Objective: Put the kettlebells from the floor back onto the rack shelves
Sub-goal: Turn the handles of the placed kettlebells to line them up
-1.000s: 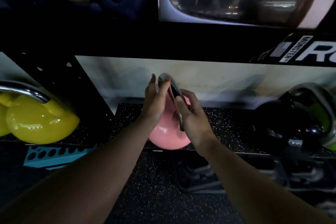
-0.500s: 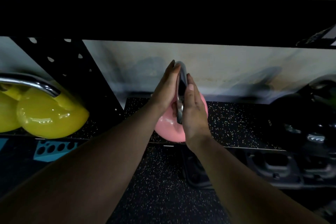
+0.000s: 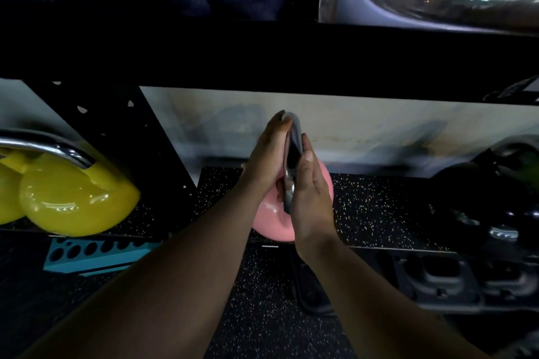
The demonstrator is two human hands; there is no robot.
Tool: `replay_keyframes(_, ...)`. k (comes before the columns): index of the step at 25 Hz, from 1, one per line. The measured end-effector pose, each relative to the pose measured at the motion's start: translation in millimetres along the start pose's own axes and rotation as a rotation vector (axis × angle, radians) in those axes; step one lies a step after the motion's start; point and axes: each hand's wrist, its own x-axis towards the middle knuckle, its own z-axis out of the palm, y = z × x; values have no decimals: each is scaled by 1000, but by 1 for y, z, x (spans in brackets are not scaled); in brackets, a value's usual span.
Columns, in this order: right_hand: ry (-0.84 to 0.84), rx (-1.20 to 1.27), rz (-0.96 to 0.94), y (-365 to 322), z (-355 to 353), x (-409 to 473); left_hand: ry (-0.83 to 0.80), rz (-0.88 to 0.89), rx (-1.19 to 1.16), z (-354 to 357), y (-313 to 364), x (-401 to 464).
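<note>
A pink kettlebell (image 3: 271,221) with a steel handle (image 3: 293,154) sits at the front edge of the speckled black rack shelf (image 3: 373,213). My left hand (image 3: 269,154) lies flat against the left side of the handle. My right hand (image 3: 310,195) presses on its right side, so the handle is clamped between both palms. A yellow kettlebell (image 3: 73,201) with a chrome handle rests on the shelf to the left. A black kettlebell (image 3: 481,201) with green markings stands on the shelf at the right.
A black perforated rack upright (image 3: 116,131) separates the yellow bell from the pink one. A thick black beam (image 3: 262,58) runs overhead. A teal holed block (image 3: 96,253) and black weights (image 3: 437,280) lie on the speckled floor (image 3: 262,315) below.
The pink kettlebell's handle has turned from slanted to nearly edge-on, and both hands have flattened against it. The bell stays at the shelf's front edge.
</note>
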Motion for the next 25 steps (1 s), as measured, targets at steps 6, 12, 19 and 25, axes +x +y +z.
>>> replay_keyframes(6, 14, 8, 6, 2, 4, 0, -27, 26, 23, -4, 2, 0)
replay_keyframes(12, -5, -8, -2, 4, 3, -1, -64, 41, 87, -7, 7, -3)
replay_keyframes(19, -104, -399, 4, -23, -13, -6, -179, -86, 306, -26, 38, -12)
replay_keyframes(25, -85, -1021, 66, -50, -58, -14, -237, -140, 616, -102, 42, -55)
